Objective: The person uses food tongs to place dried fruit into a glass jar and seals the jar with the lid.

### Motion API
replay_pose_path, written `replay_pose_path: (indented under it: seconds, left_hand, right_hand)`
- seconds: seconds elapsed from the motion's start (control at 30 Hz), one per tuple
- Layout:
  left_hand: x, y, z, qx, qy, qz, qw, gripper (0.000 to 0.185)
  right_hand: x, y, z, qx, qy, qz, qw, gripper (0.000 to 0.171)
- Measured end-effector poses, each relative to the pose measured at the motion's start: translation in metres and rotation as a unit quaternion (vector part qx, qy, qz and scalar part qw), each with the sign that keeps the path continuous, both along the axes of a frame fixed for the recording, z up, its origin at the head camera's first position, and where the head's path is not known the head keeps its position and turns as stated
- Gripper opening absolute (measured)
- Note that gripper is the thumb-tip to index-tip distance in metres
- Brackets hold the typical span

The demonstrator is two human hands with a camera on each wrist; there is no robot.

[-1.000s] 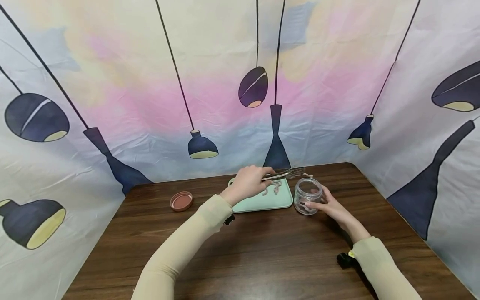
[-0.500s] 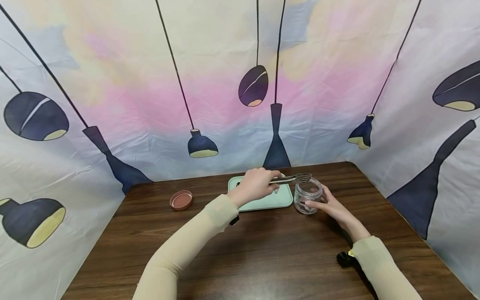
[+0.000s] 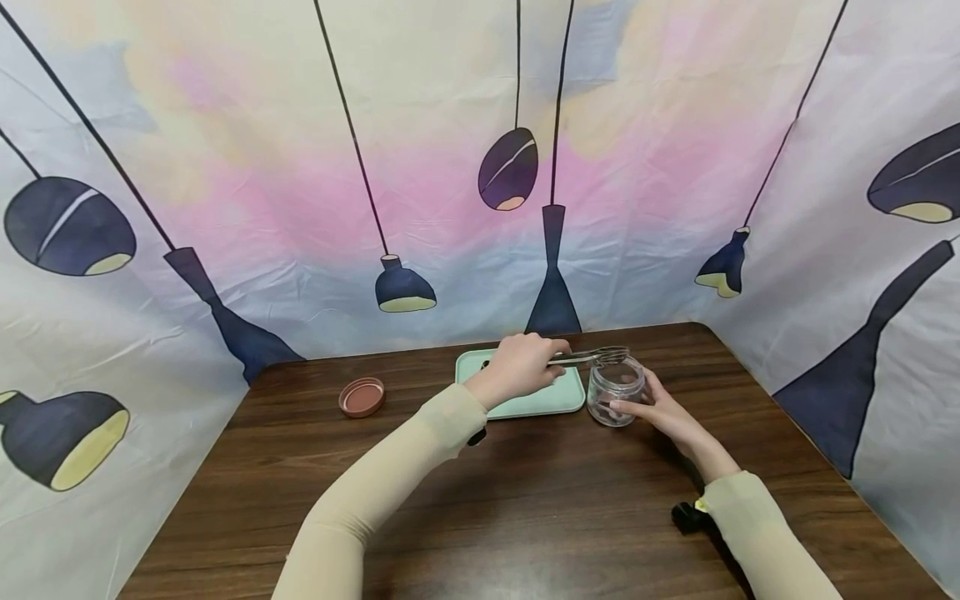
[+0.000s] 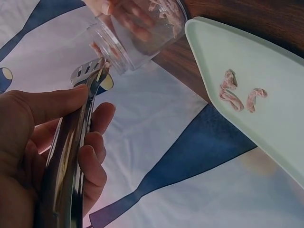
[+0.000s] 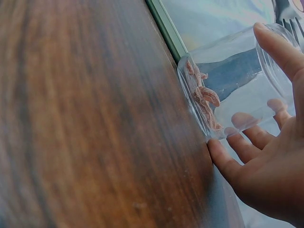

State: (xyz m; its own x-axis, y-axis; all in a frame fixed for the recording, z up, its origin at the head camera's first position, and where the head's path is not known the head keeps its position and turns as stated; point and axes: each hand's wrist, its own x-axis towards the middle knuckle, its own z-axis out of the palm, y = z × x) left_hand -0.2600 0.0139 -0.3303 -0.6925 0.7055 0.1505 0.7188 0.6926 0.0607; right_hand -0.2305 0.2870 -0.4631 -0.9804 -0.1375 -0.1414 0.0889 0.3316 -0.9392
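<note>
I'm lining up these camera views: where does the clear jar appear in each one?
Head: the clear jar is right of centre, in the right hand.
Left wrist: at the top edge, partly cut off.
Right wrist: upper right, base to the left.
Shared landmark: the pale green tray, beside the jar in every view.

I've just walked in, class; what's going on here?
A person's left hand grips metal tongs, their tips at the mouth of a clear jar. The right hand holds the jar, which stands on the wooden table. Pinkish pieces lie in the jar, others on the pale green tray beside it. The reddish lid lies off to the left.
</note>
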Motion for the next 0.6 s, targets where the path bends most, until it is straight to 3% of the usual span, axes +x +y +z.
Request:
replay_pose_path:
  seconds: [0.37, 0.6]
  left_hand:
    - [-0.0009, 0.0012, -0.0025, -0.005, -0.004, 0.008, 1.0000, 0.032]
    - [-0.0030, -0.0009, -0.0023, 0.005, -0.022, 0.027, 0.9994, 0.047]
  right_hand:
    - [0.0020, -0.0020, 0.0020, 0.002, 0.001, -0.001, 1.000, 0.109]
    - [0.0000, -0.0008, 0.0010, 0.013, -0.007, -0.002, 1.000, 0.110]
